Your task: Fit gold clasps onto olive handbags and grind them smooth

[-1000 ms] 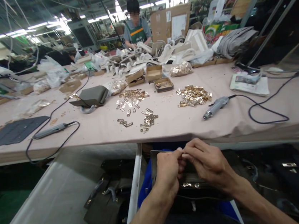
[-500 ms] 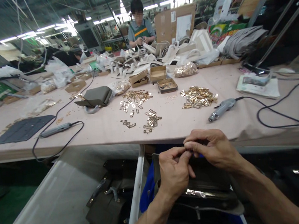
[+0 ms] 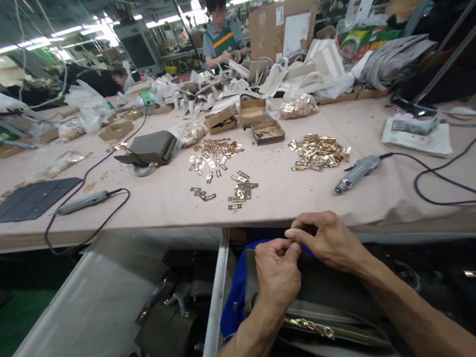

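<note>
From where I stand, the left hand point(image 3: 277, 274) and the right hand point(image 3: 331, 242) meet low in the middle of the frame, above an olive-grey handbag point(image 3: 332, 291). The fingers of both are pinched in narrow, tips together; I can't tell whether anything small sits between them. The handbag lies in the lower middle of the frame, under the hands, its gold zipper point(image 3: 310, 326) facing the person, with blue material point(image 3: 235, 302) beside it.

Just left of that, a pale bin point(image 3: 78, 323) holds more dark bags point(image 3: 168, 338). Across the middle of the frame runs the pink-covered surface point(image 3: 282, 193). On it, a heap of gold metal plates point(image 3: 320, 152) lies right of centre, near a grey electric screwdriver point(image 3: 358, 173); a second screwdriver point(image 3: 84, 202) lies at the left beside a dark flat panel point(image 3: 32, 201). Small metal plates point(image 3: 217, 153) are scattered at centre, near an open cardboard box point(image 3: 268, 133). At top centre, a co-worker in a green apron point(image 3: 225, 42) stands behind a pile of pale pieces point(image 3: 265, 81).
</note>
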The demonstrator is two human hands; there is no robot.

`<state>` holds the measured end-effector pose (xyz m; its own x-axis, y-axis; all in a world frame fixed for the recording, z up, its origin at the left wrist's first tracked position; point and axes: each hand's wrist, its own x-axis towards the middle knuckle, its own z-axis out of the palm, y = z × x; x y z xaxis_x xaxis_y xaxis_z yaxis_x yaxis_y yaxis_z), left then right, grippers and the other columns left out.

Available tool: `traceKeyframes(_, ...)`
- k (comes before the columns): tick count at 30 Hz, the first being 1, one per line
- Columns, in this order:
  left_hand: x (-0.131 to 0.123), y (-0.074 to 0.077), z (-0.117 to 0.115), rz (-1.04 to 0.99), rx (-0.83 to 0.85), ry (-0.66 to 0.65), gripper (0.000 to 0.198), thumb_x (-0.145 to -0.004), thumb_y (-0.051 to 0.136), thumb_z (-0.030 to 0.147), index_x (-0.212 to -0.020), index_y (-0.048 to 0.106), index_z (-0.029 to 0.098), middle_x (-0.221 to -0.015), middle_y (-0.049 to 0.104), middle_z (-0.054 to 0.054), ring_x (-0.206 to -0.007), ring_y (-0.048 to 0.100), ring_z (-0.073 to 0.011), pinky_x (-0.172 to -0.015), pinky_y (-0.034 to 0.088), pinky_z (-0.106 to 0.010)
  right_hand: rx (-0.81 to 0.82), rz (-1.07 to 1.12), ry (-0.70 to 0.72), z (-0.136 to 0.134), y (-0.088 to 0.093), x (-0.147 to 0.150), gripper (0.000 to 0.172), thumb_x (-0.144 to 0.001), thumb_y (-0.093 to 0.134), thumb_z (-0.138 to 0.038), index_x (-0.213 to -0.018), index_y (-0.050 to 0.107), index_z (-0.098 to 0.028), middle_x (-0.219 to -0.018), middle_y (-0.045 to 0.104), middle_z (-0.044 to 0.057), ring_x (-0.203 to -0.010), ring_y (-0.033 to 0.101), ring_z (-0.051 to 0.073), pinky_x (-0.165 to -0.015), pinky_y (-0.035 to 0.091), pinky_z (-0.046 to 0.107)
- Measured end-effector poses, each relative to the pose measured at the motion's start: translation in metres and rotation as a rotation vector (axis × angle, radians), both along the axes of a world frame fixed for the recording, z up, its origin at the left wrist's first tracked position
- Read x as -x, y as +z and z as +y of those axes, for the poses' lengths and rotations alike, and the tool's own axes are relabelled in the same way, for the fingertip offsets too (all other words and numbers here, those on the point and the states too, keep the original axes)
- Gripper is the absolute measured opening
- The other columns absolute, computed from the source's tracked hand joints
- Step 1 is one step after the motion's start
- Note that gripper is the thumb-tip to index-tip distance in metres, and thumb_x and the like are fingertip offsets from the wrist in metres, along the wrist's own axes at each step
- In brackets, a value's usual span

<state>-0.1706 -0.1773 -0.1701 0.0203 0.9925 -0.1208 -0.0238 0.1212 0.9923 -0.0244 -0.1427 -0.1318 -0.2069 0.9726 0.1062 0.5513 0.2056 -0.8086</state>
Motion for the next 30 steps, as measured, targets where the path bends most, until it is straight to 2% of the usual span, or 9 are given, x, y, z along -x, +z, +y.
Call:
traceKeyframes(4,0.003,-0.004,0.004,0.01,0.011,0.019,0.025,-0.086,0.068,0.031,-0.076,0.08,0.012,-0.052,0.055,-0.002,-0.044,0.043,-0.0133,-0.044,0.024,-0.025,-0.006,-0.118,0.036,0.012,-0.003,0.003,0.043,-0.099,0.054,-0.04,-0.064,0.066,-0.018,-0.058,0.061,0.001,-0.057,0.054,0.014,-0.059,0.037,0.028)
traceKeyframes(8,0.004,-0.007,0.01,0.059,0.087,0.117,0.015,-0.083,0.072,0.021,-0.078,0.083,0.013,-0.063,0.067,-0.004,-0.054,0.052,-0.016,-0.05,0.031,-0.026,-0.107,-0.375,0.035,0.055,0.004,0.018,0.043,-0.1,0.052,-0.041,-0.065,0.064,-0.019,-0.061,0.063,0.003,-0.059,0.056,0.016,-0.06,0.036,0.03)
traceKeyframes(11,0.001,-0.01,0.013,0.117,0.143,0.192,0.012,-0.083,0.075,0.015,-0.073,0.082,0.014,-0.059,0.066,-0.002,-0.054,0.053,-0.0158,-0.051,0.032,-0.026,-0.2,-0.469,0.04,0.108,0.007,0.047,0.026,-0.096,0.06,-0.042,-0.095,0.072,-0.018,-0.084,0.073,0.008,-0.075,0.064,0.02,-0.071,0.043,0.031)
traceKeyframes(14,-0.002,-0.014,0.017,0.139,0.158,0.217,0.016,-0.084,0.075,0.012,-0.07,0.081,0.015,-0.058,0.065,0.0,-0.054,0.054,-0.0157,-0.051,0.032,-0.026,-0.211,-0.598,0.119,0.159,0.001,0.087,0.046,-0.094,0.064,-0.045,-0.129,0.064,-0.016,-0.112,0.07,0.016,-0.095,0.066,0.026,-0.082,0.047,0.034)
traceKeyframes(16,-0.003,-0.017,0.019,0.13,0.162,0.23,0.015,-0.085,0.076,0.011,-0.071,0.081,0.015,-0.058,0.066,0.0,-0.055,0.055,-0.016,-0.051,0.032,-0.026,-0.18,-0.683,0.164,0.185,-0.007,0.113,0.06,-0.091,0.067,-0.052,-0.139,0.059,-0.016,-0.125,0.063,0.019,-0.102,0.065,0.029,-0.086,0.048,0.037)
traceKeyframes(18,-0.002,-0.019,0.021,0.126,0.171,0.241,0.015,-0.084,0.076,0.01,-0.071,0.081,0.014,-0.059,0.067,0.0,-0.055,0.056,-0.0163,-0.051,0.033,-0.026,-0.156,-0.728,0.193,0.201,-0.016,0.135,0.059,-0.089,0.07,-0.053,-0.137,0.062,-0.019,-0.131,0.059,0.019,-0.105,0.064,0.029,-0.087,0.049,0.037)
traceKeyframes(23,0.005,-0.014,0.018,0.15,0.152,0.224,0.016,-0.085,0.076,0.008,-0.071,0.081,0.014,-0.061,0.069,-0.001,-0.058,0.061,-0.0181,-0.05,0.035,-0.027,-0.156,-0.748,0.176,0.208,-0.025,0.166,0.022,-0.096,0.059,-0.025,-0.108,0.077,-0.018,-0.118,0.065,0.015,-0.102,0.065,0.025,-0.086,0.049,0.033)
traceKeyframes(26,0.009,-0.012,0.016,0.133,0.166,0.221,0.014,-0.084,0.076,0.008,-0.073,0.081,0.014,-0.063,0.071,-0.001,-0.06,0.064,-0.0191,-0.052,0.037,-0.026,-0.183,-0.763,0.147,0.204,-0.017,0.164,0.024,-0.096,0.059,-0.025,-0.11,0.076,-0.016,-0.119,0.066,0.017,-0.104,0.064,0.027,-0.088,0.049,0.036)
traceKeyframes(30,0.011,-0.013,0.017,0.114,0.176,0.223,0.014,-0.084,0.076,0.009,-0.072,0.081,0.015,-0.062,0.071,-0.001,-0.06,0.064,-0.0197,-0.052,0.038,-0.027,-0.173,-0.857,0.061,0.198,-0.006,0.142,0.042,-0.086,0.073,-0.05,-0.11,0.076,-0.016,-0.115,0.069,0.02,-0.1,0.066,0.03,-0.083,0.051,0.039)
